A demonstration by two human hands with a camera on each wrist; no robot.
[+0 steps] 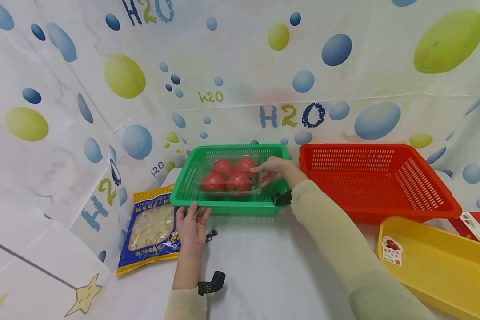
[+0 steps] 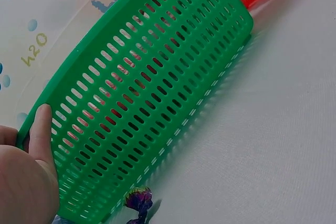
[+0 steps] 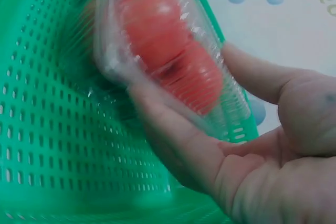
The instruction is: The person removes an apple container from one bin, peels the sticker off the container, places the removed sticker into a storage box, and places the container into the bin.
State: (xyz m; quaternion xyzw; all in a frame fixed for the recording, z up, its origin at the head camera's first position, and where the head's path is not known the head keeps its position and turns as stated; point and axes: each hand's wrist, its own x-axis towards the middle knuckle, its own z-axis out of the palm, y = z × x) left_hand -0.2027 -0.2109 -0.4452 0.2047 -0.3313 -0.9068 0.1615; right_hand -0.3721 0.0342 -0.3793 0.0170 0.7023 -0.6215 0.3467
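A clear plastic tray of red tomatoes [image 1: 230, 176] lies inside the green slotted basket [image 1: 184, 189] at the middle of the table. My right hand [image 1: 270, 172] reaches over the basket's right side and pinches the tomato tray [image 3: 157, 35] between thumb and fingers [image 3: 173, 129]. The tray is tilted in the right wrist view. My left hand [image 1: 197, 212] rests against the basket's front left corner with straight fingers. In the left wrist view, the thumb [image 2: 41, 129] lies on the outer wall of the green basket [image 2: 152, 87], up to the rim.
An empty red basket [image 1: 376, 178] stands right of the green one. A yellow tray [image 1: 440, 262] with a sticker lies at the front right, with a red box [image 1: 478, 226] behind it. A blue bag of dry food [image 1: 154, 226] lies at the left. A bubble-printed cloth backs the table.
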